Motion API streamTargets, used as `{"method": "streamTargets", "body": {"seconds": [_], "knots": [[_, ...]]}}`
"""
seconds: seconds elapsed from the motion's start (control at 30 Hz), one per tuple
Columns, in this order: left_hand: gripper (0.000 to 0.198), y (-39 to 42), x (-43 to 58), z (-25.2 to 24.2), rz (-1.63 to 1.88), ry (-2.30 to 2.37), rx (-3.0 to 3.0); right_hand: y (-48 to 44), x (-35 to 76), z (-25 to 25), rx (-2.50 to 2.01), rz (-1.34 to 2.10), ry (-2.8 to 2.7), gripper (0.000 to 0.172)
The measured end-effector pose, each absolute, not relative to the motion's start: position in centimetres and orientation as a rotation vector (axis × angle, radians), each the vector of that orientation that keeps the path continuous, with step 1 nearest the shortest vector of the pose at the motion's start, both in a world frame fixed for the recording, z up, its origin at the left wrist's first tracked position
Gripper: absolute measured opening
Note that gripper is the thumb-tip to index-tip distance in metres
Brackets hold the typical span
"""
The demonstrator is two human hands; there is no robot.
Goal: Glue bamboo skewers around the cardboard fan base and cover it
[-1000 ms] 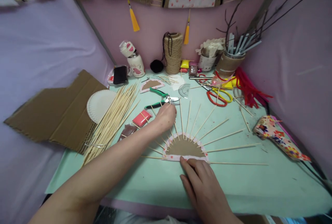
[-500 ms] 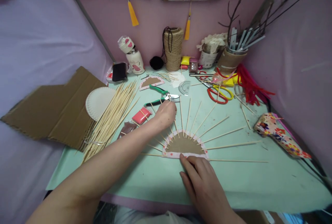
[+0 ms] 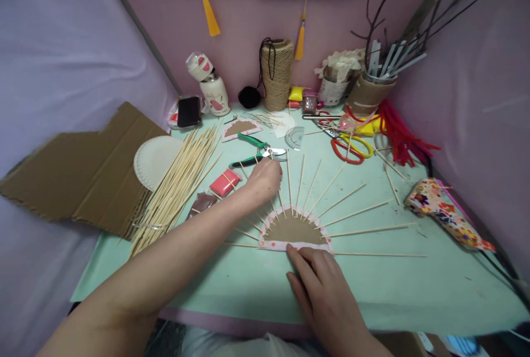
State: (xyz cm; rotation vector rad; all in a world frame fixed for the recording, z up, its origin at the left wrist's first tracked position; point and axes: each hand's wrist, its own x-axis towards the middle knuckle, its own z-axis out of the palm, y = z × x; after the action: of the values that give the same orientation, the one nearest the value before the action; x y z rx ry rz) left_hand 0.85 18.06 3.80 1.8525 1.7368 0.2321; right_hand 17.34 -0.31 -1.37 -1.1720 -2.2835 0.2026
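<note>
A cardboard half-circle (image 3: 292, 231) with a pink-spotted fabric rim lies flat on the table. Thin bamboo skewers (image 3: 345, 197) fan out from it like rays. My left hand (image 3: 265, 179) is closed at the outer end of a skewer on the fan's upper left; its fingertips are mostly hidden. Just beyond that hand lie green-handled pruning shears (image 3: 252, 153), blades pointing right. Fingers of my right hand (image 3: 325, 285) rest on the straight lower rim of the half-circle, thumb apart, holding nothing.
On the left are a skewer bundle (image 3: 176, 191), a white paper plate (image 3: 151, 163) and cardboard (image 3: 83, 175). Scissors (image 3: 351, 148) and a flowered glue gun (image 3: 447, 213) lie right. Behind stand a twine spool (image 3: 277, 78), a bottle (image 3: 214, 95) and a pot with branches (image 3: 370, 92).
</note>
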Motion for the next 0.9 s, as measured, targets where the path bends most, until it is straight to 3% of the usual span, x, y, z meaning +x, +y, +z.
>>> {"method": "streamTargets", "body": {"seconds": [0.9], "knots": [[0.021,18.10,0.91,4.06,0.099,1.740,2.010,-0.47,17.56,-1.34,-1.103,0.237,-2.223,0.030]]}}
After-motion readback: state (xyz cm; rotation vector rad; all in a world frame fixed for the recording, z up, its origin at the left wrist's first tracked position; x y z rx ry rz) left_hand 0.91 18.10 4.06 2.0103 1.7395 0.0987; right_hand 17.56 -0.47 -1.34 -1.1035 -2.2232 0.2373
